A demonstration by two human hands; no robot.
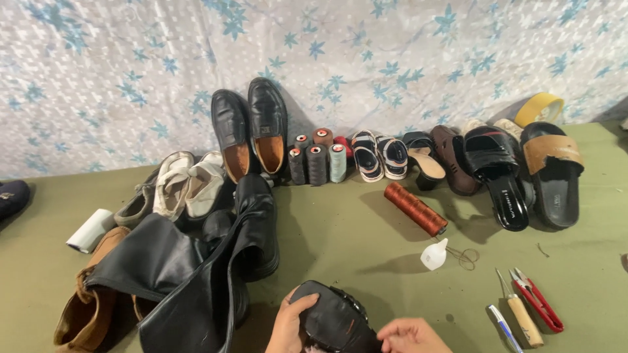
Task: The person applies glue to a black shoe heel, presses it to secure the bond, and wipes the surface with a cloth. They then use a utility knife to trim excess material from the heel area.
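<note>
Both hands grip a glossy black leather shoe (333, 320) at 6 o'clock on the olive worktop (353, 229): left hand (288, 325) cups its side, right hand (411, 335), cut off by the frame edge, clasps its partly hidden lower end.

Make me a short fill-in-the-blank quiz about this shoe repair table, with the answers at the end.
1. Both hands, left hand and right hand, hold a ____ leather shoe.
2. The rust-orange thread spool lies on its ____ on the green cloth-covered table.
3. The red-handled thread snips lie beside a ____-handled awl.
4. The pair of black leather loafers leans against the ____-patterned backdrop.

Answers: black; side; wooden; flower
</note>
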